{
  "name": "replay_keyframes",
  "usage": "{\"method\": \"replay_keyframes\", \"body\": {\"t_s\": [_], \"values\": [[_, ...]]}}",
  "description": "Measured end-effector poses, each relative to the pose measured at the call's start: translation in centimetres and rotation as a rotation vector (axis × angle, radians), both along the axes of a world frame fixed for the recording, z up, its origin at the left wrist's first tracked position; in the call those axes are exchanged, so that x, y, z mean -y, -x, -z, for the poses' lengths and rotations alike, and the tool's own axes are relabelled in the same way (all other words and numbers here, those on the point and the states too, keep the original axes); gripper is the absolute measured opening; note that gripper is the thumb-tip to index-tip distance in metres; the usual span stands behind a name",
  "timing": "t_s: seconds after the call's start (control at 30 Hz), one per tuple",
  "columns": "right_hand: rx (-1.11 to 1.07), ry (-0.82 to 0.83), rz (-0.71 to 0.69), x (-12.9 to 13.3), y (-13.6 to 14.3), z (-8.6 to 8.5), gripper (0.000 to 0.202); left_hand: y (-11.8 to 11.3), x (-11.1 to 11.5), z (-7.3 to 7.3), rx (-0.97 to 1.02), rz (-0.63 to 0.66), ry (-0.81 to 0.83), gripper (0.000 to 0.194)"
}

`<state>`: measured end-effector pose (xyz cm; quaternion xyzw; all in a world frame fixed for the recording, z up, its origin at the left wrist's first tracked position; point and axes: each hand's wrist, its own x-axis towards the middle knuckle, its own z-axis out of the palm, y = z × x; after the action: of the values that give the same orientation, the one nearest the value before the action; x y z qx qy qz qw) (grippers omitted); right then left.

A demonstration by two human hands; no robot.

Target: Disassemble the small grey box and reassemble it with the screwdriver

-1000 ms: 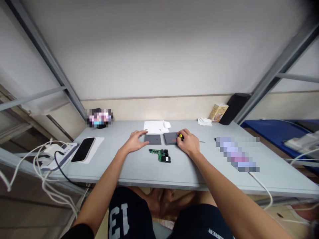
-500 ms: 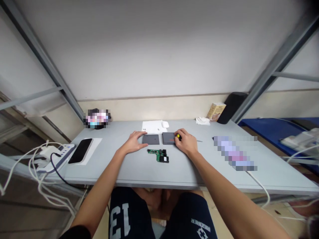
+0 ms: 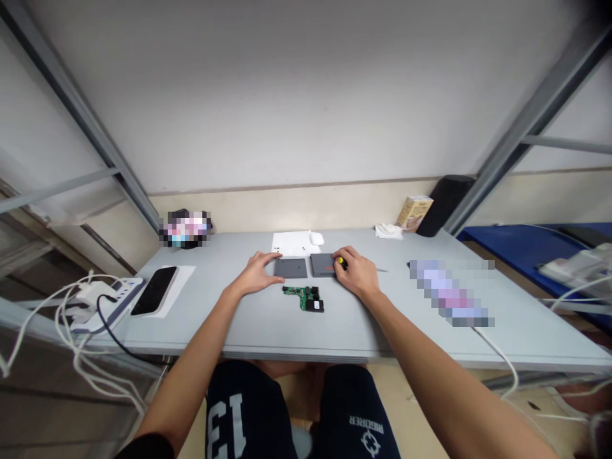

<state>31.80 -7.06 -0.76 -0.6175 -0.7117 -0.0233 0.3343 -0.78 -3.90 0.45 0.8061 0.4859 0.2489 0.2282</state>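
My left hand (image 3: 258, 274) spans the left end of a flat dark grey cover plate (image 3: 292, 268), with thumb and fingertips at its near and far edges. Just right of the plate stands a thicker grey case (image 3: 322, 265), with slots along its near side. My right hand (image 3: 357, 273) is closed at the case's right end, around a screwdriver (image 3: 341, 261) with a yellow handle end. Its thin shaft points out to the right behind the hand. The fingers cover most of the handle and the case's right end. A green circuit board (image 3: 305, 298) with black parts lies nearer me.
Behind the case are a white paper (image 3: 291, 242) with several tiny dark bits and a white earbud case (image 3: 316, 238). A phone (image 3: 155, 290) and a power strip (image 3: 117, 299) with cables lie left. Tissue (image 3: 388, 231), a yellow box (image 3: 414, 213) and a black cylinder (image 3: 445, 204) stand back right.
The cover plate has shifted slightly to the right at my left hand. My right hand keeps its hold, almost still. My legs have moved a little under the desk.
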Motion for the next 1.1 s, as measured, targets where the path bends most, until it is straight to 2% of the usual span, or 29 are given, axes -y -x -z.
{"method": "replay_keyframes", "body": {"t_s": [0.13,0.3,0.6,1.1], "values": [[0.001,-0.013,-0.005,-0.06,-0.01,0.17,0.023,-0.07,0.05,-0.17,-0.001,0.003,0.0,0.076],[0.009,-0.011,0.007,-0.05,0.14,0.14,0.028,-0.14,0.19,-0.57,-0.017,0.057,-0.08,0.073],[0.005,0.002,0.021,-0.13,0.22,0.15,0.029,-0.04,0.09,-0.41,-0.027,0.06,-0.099,0.074],[-0.015,0.019,0.016,0.11,0.21,-0.11,0.025,0.13,0.26,-0.34,-0.016,-0.016,0.028,0.074]]}}
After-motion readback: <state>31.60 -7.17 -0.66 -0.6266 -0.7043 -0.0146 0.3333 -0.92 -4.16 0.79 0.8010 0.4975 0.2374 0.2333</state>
